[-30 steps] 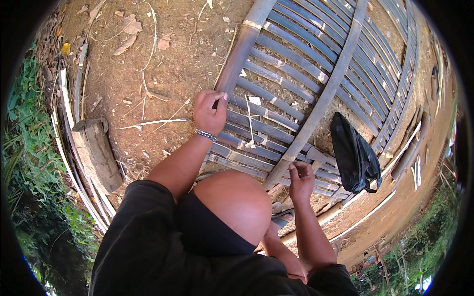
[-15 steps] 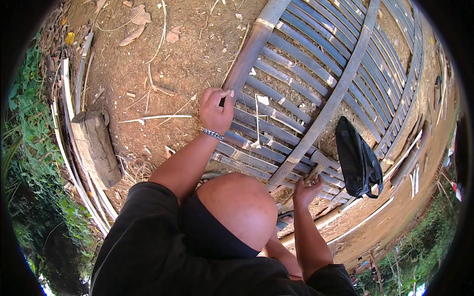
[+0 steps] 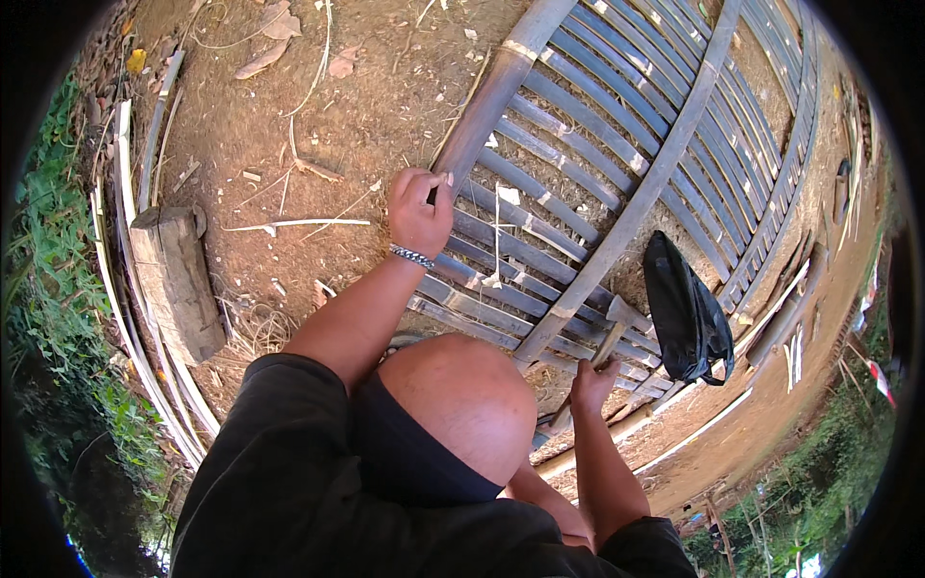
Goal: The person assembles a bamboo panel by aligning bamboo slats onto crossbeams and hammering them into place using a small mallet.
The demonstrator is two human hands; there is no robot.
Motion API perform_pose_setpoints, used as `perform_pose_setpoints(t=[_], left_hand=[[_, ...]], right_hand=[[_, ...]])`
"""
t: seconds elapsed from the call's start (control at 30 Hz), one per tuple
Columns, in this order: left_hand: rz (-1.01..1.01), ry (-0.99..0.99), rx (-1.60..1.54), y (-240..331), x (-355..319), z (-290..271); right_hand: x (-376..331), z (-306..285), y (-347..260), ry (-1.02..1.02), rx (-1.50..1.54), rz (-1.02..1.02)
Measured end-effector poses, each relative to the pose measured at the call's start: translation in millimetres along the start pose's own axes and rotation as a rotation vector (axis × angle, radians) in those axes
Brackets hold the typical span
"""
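My left hand point(image 3: 421, 214), with a braided bracelet at the wrist, is closed around the lower end of a thick dark bamboo pole point(image 3: 487, 106). That pole forms the near-left side of a bamboo lattice panel point(image 3: 568, 197) lying on the ground, its split slats running across under a long crosspiece point(image 3: 621, 236). My right hand point(image 3: 592, 387) grips the wooden handle of a tool point(image 3: 609, 339). Its greyish head rests over the slats just beyond my fingers; whether it is a hammer or a hatchet I cannot tell. Beside it lies a black plastic bag point(image 3: 682, 313).
On the left stand a short log block point(image 3: 178, 284) and long pale split bamboo strips point(image 3: 130, 212) near green plants point(image 3: 48, 260). Dry leaves and shavings litter the dirt ground point(image 3: 241, 125). Bamboo pieces point(image 3: 785, 299) lie at the right. My bare knee point(image 3: 467, 409) is close below the panel.
My right hand has closed on the tool's handle, where its fingers were loosely spread before. The left hand keeps its hold on the pole. The view has shifted slightly.
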State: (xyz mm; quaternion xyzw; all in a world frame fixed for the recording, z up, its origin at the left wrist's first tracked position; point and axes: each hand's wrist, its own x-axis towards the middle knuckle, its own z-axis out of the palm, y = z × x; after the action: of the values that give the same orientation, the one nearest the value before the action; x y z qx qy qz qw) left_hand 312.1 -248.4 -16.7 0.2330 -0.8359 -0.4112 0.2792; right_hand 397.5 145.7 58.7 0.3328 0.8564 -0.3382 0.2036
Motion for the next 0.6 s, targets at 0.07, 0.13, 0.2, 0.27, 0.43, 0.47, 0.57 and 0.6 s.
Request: perform_pose_setpoints(t=[0.07,0.13,0.2,0.27,0.43,0.47,0.57,0.6], left_hand=[[-0.001,0.010,-0.015,2.2,0.4,1.7],[0.004,0.012,-0.013,1.9,0.8,1.4],[0.011,0.005,0.001,0.4,0.5,1.5],[0.001,-0.001,-0.006,-1.4,-0.5,0.6],[-0.003,-0.010,0.001,-0.2,0.4,-0.4],[-0.002,-0.010,-0.005,1.2,1.0,-0.2],[0.000,0.005,-0.006,0.6,0.1,-0.3],[0.001,0.011,-0.008,0.5,0.1,0.5]], right_hand=[[-5.5,-6.7,4.6,-0.018,-0.007,-0.111],[-20.3,-8.3,-17.1,-0.116,0.085,-0.147],[-30.4,-1.8,-42.8,-0.227,0.163,-0.198],[-37.9,6.2,-66.1,-0.328,0.199,-0.242],[-45.7,31.7,-111.1,-0.513,0.236,-0.262],[-44.9,35.7,-114.9,-0.554,0.222,-0.255],[-48.8,47.7,-130.3,-0.612,0.141,-0.264],[-52.0,50.0,-137.9,-0.611,0.100,-0.280]])
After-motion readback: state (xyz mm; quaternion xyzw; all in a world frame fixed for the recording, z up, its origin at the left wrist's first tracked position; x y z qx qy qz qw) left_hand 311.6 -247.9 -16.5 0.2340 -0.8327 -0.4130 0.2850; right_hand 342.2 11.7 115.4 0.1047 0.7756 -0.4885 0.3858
